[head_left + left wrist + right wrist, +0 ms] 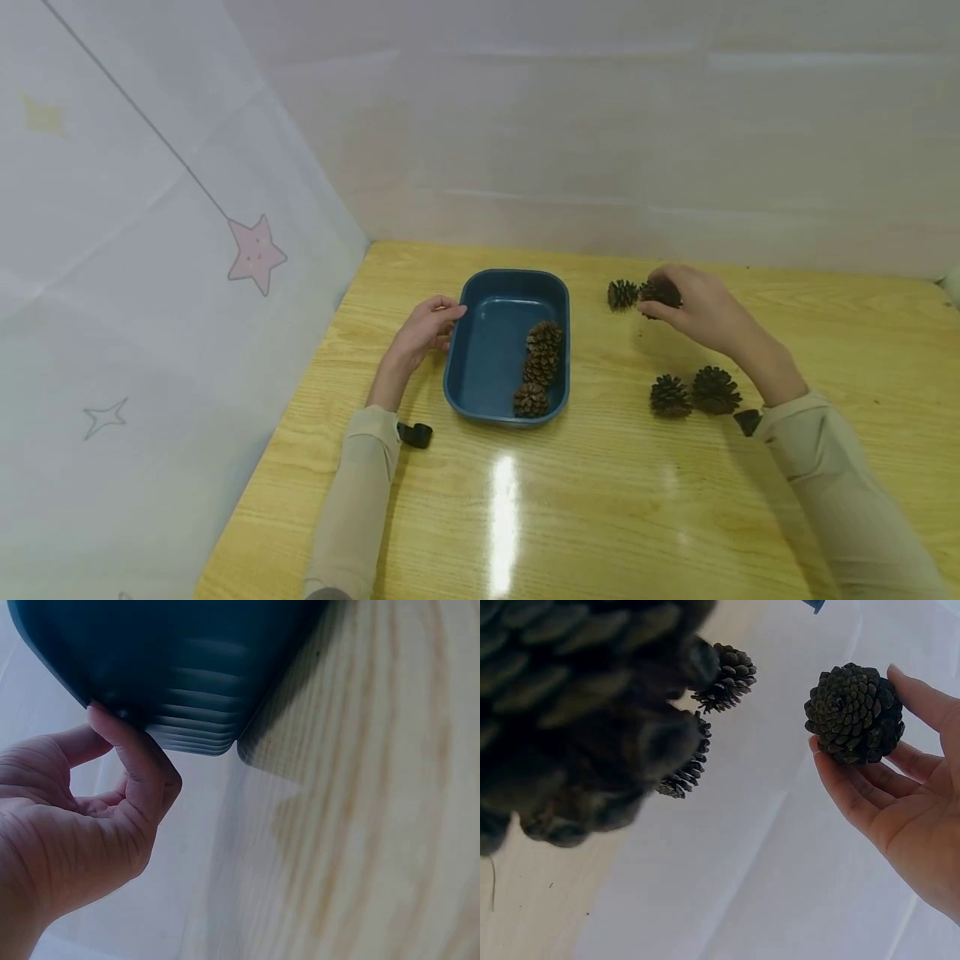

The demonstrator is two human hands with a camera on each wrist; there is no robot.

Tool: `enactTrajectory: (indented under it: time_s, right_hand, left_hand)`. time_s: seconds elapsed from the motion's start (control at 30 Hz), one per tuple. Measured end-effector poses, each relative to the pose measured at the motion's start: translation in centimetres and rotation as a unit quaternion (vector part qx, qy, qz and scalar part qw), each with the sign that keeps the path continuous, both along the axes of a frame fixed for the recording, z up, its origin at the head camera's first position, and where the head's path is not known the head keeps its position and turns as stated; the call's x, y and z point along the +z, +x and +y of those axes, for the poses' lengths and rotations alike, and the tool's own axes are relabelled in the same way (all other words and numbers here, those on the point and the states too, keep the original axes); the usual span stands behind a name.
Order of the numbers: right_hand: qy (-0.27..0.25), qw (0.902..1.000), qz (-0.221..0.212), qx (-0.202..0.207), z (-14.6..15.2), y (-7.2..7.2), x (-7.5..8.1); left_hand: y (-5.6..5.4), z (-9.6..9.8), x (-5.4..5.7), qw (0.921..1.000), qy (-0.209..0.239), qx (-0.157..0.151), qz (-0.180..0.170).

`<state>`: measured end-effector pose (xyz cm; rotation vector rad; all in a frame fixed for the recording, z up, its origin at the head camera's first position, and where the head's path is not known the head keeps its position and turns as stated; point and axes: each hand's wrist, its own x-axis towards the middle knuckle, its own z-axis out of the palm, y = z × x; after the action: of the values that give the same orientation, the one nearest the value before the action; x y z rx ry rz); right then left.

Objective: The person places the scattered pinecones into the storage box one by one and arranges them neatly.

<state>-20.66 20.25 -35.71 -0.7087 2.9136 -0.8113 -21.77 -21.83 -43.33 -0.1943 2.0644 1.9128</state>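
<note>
A deep blue plastic tray (480, 358) stands on the table, with three brown pine cones (531, 400) along its right side. My left hand (426, 331) grips the tray's left rim with its fingertips; the left wrist view shows the curled fingers of that hand (97, 802) against the tray's outer wall (195, 682). To the right of the tray, my right hand (701, 308) holds a dark pine cone (853, 712) between thumb and fingers. Just left of it is another pine cone (622, 295). Two more pine cones (716, 390) sit nearer, below the right hand.
The wooden table (600, 508) carries everything. White sheeting (525, 125) hangs behind it, and more with a pink star (257, 254) hangs at the left. A black wrist mount (415, 435) shows at the left cuff. One pine cone (562, 690) looms close in the right wrist view.
</note>
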Motion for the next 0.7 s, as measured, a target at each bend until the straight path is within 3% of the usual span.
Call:
enactTrajectory:
  time_s: [0.7]
  right_hand:
    - [-0.007, 0.9998, 0.016, 0.008, -0.8, -1.0, 1.7]
  left_hand:
    - [-0.4, 0.1, 0.2, 1.0, 0.0, 0.004, 0.002]
